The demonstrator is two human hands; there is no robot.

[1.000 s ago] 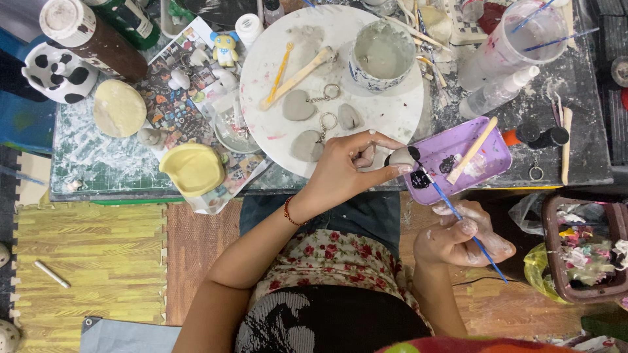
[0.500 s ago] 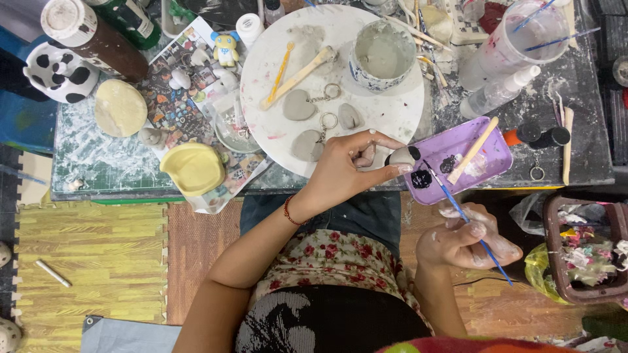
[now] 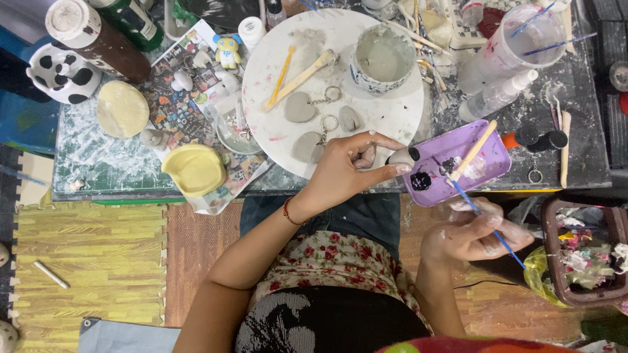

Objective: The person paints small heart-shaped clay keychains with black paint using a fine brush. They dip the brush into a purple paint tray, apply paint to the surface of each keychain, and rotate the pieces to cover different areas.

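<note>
Head view: the left hand (image 3: 347,171) pinches a small grey clay piece (image 3: 403,157) at the round white board's (image 3: 399,117) edge, beside the purple paint tray (image 3: 487,167). Right hand (image 3: 474,232) fingers clasp a thin blue brush (image 3: 484,219), tip in the tray; grey clay hearts (image 3: 299,107) and a grey-filled cup (image 3: 383,60) crowd the bench (image 3: 85,163).

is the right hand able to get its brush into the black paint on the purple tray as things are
Probably yes: the right hand holds the blue brush with its tip already over the purple tray, and nothing lies between it and the black paint.
</note>
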